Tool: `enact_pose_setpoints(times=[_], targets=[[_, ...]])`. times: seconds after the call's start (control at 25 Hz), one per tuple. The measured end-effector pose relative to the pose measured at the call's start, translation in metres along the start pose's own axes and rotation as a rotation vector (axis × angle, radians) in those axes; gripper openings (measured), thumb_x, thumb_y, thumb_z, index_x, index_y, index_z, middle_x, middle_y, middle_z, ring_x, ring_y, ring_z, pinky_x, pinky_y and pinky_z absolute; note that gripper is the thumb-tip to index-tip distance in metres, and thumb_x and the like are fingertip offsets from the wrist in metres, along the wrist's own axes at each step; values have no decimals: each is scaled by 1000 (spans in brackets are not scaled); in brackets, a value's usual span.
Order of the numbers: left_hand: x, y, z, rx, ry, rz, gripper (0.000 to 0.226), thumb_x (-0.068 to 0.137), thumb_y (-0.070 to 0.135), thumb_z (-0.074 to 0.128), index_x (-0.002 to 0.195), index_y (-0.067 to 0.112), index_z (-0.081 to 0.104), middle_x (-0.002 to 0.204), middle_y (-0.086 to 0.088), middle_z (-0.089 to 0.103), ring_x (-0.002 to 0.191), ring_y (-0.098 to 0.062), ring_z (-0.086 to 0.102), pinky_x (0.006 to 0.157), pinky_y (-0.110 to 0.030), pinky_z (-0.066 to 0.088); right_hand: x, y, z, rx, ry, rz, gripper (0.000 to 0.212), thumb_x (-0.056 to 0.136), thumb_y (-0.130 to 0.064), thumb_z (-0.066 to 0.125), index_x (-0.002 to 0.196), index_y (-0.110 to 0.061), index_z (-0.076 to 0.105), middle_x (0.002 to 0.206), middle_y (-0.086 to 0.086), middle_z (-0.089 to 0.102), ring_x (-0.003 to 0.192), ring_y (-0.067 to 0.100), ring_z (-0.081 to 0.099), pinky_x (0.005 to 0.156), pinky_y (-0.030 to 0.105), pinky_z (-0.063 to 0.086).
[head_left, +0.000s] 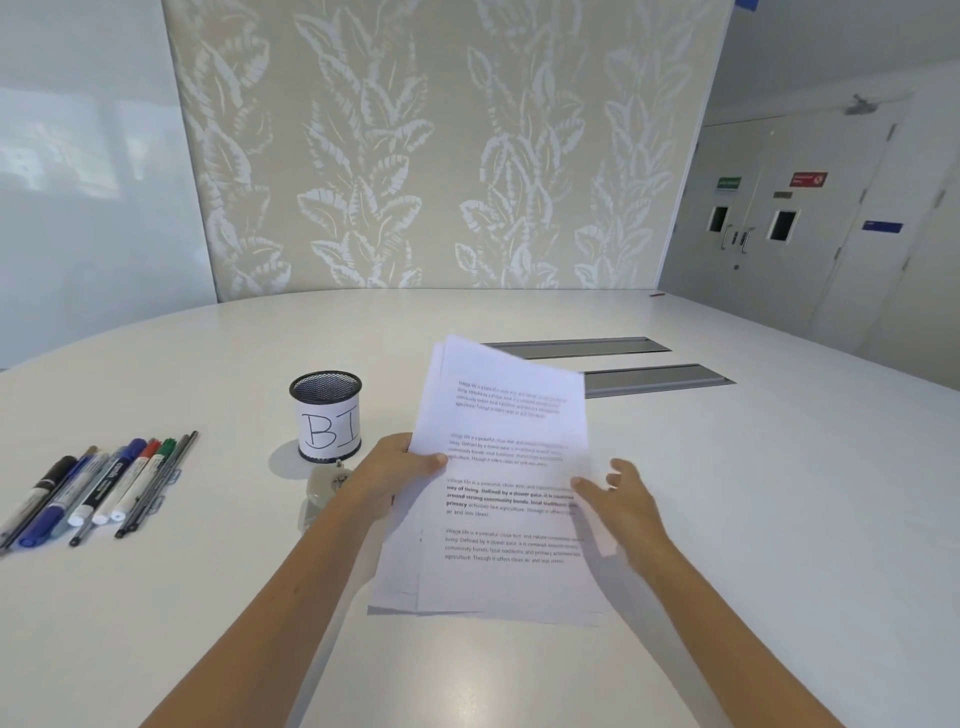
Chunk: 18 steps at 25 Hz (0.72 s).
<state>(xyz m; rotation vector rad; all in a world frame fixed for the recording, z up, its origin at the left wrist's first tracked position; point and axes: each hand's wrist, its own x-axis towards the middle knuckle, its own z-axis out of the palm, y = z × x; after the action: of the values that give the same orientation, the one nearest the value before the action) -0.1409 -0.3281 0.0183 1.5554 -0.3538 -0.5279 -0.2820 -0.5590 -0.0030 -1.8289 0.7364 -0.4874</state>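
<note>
A stack of printed white paper sheets (498, 483) stands tilted over the white table (753, 519), its lower edge near the tabletop. My left hand (395, 475) grips the stack's left edge, thumb on the front page. My right hand (621, 493) is at the stack's right edge with fingers spread and relaxed, the thumb touching the page. The sheets are slightly fanned at the top and left.
A black mesh pen cup labelled "BI" (327, 415) stands left of the papers. A small grey object (327, 488) lies in front of it, partly hidden by my left wrist. Several markers and pens (98, 488) lie at far left. Two grey cable hatches (623, 364) sit behind the papers.
</note>
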Motion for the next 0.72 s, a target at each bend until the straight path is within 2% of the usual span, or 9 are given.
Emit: enact_pose_setpoints(times=[0.08, 0.16, 0.2, 0.28, 0.36, 0.44, 0.56, 0.72], targets=[[-3, 11, -3, -26, -90, 0, 27, 87, 8, 65, 114, 4, 67, 115, -16, 70, 101, -30, 68, 94, -45, 52, 5, -10, -15, 286, -200, 67, 70, 79, -30, 75, 136, -5, 43, 134, 13, 56, 116, 28, 58, 103, 42, 43], [-7, 26, -3, -44, -156, 65, 30, 87, 10, 64, 117, 6, 66, 114, -12, 71, 103, -28, 68, 95, -45, 51, 3, -28, -26, 434, -391, 23, 52, 78, -24, 73, 122, 1, 59, 123, 19, 65, 108, 33, 66, 101, 50, 46], [-8, 35, -1, -52, -151, 132, 30, 87, 10, 64, 117, 5, 65, 113, -11, 72, 101, -27, 69, 95, -45, 52, 2, -39, -29, 458, -391, -33, 42, 80, -18, 71, 117, 1, 63, 119, 21, 67, 104, 34, 67, 98, 52, 48], [-9, 53, 5, -67, -92, 293, 27, 88, 9, 62, 114, 5, 67, 113, -13, 71, 98, -26, 69, 92, -44, 53, -1, -63, -33, 498, -265, -181, 29, 83, -11, 68, 111, -2, 67, 113, 20, 70, 98, 33, 69, 88, 47, 55], [-11, 67, 12, -75, -44, 435, 23, 89, 10, 63, 110, 9, 70, 113, -12, 72, 99, -25, 69, 88, -41, 55, -8, -84, -36, 515, -171, -353, 19, 85, -14, 68, 103, -10, 71, 104, 10, 75, 91, 26, 72, 76, 36, 59], [-14, 73, 19, -79, 4, 500, 20, 88, 14, 64, 105, 16, 72, 109, -7, 74, 97, -22, 69, 89, -42, 53, -16, -92, -35, 507, -143, -452, 15, 86, -19, 68, 100, -14, 73, 99, 4, 77, 88, 21, 73, 72, 30, 59], [-18, 59, 24, -57, 38, 508, 18, 88, 17, 65, 103, 26, 71, 105, 6, 75, 98, -13, 69, 90, -37, 53, -24, -75, -28, 492, -95, -407, 17, 84, -20, 70, 100, -13, 73, 98, 6, 77, 88, 23, 73, 77, 37, 59], [-22, 36, 23, -27, 25, 413, 26, 90, 18, 62, 116, 14, 66, 114, -5, 72, 107, -23, 67, 99, -49, 49, -27, -51, -14, 495, -105, -290, 26, 82, -20, 73, 106, -11, 71, 101, 6, 76, 94, 24, 72, 84, 42, 57]])
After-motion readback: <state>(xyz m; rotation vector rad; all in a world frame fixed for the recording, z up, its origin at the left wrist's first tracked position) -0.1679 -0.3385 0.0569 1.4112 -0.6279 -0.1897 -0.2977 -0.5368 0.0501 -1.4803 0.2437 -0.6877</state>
